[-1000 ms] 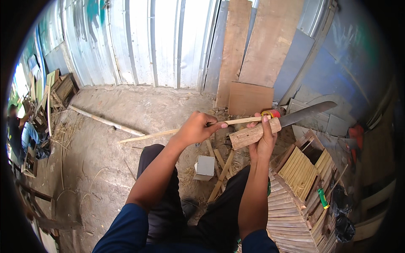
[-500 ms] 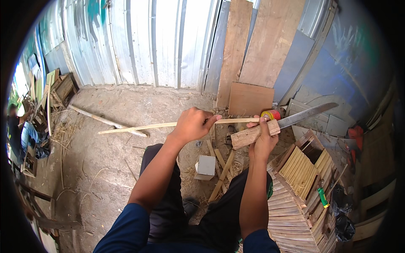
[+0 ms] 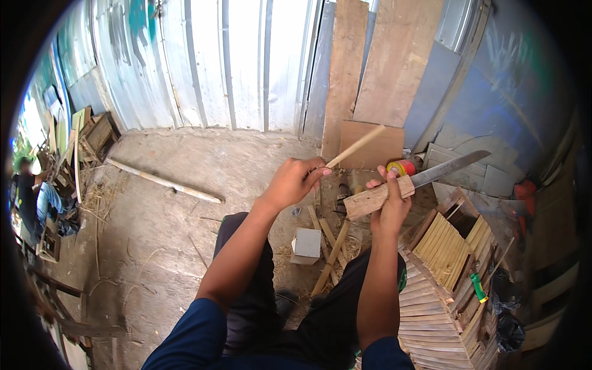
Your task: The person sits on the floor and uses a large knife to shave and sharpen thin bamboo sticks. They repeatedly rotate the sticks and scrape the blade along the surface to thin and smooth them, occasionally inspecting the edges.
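A thin, pale bamboo strip (image 3: 356,147) is pinched in my left hand (image 3: 288,184), which is closed. Its free end points up and to the right, past the far side of my right hand. My right hand (image 3: 390,211) is wrapped around the chunky wooden handle of a machete (image 3: 452,168), thumb lying over the handle. The long metal blade reaches out to the right, clear of the strip. A gap separates my two hands, and the strip does not touch my right fingers.
A slatted bamboo structure (image 3: 425,308) stands at my right, with a green-handled tool (image 3: 478,287) on it. Between my legs sits a pale box (image 3: 306,243) beside wood offcuts (image 3: 331,259). A pole (image 3: 166,181) lies left; a person (image 3: 28,197) is far left.
The strip has swung from lying across both hands to pointing up-right from my left hand. My right fingers have let go of it and still hold the machete.
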Demonstrator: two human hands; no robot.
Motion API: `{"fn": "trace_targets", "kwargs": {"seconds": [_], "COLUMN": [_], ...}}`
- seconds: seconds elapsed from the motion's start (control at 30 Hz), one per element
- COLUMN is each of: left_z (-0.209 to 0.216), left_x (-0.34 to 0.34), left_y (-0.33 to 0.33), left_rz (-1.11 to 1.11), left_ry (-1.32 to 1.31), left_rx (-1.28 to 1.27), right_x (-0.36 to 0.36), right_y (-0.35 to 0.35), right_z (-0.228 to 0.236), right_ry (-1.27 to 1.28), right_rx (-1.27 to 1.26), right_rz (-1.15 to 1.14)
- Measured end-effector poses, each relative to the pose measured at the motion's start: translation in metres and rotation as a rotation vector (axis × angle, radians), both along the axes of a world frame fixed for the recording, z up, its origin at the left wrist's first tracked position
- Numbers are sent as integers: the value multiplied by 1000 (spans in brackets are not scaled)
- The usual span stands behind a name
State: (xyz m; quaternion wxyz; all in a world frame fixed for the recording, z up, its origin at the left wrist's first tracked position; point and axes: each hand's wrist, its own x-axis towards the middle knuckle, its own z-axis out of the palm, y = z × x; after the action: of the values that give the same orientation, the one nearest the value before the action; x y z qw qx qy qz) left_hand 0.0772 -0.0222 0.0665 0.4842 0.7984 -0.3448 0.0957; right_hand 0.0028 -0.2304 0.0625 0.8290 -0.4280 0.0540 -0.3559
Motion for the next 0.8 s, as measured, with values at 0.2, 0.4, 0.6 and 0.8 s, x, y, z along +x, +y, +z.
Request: {"fn": "trace_targets", "kwargs": {"seconds": [0.2, 0.4, 0.6, 0.8], "left_z": [-3, -5, -19, -42], "left_x": [3, -1, -7, -25], "left_y": [0, 2, 9, 19], "left_rz": [-97, -189, -187, -42], "left_ry": [178, 320, 368, 261], "left_rx": [-105, -129, -198, -79], "right_x": [-1, -3, -3, 1], "right_y": [-2, -4, -8, -12], "right_z": [0, 0, -1, -6], "right_ry": [49, 74, 88, 104], "right_rx": [17, 51, 86, 69], "right_rz": [44, 41, 63, 58]}}
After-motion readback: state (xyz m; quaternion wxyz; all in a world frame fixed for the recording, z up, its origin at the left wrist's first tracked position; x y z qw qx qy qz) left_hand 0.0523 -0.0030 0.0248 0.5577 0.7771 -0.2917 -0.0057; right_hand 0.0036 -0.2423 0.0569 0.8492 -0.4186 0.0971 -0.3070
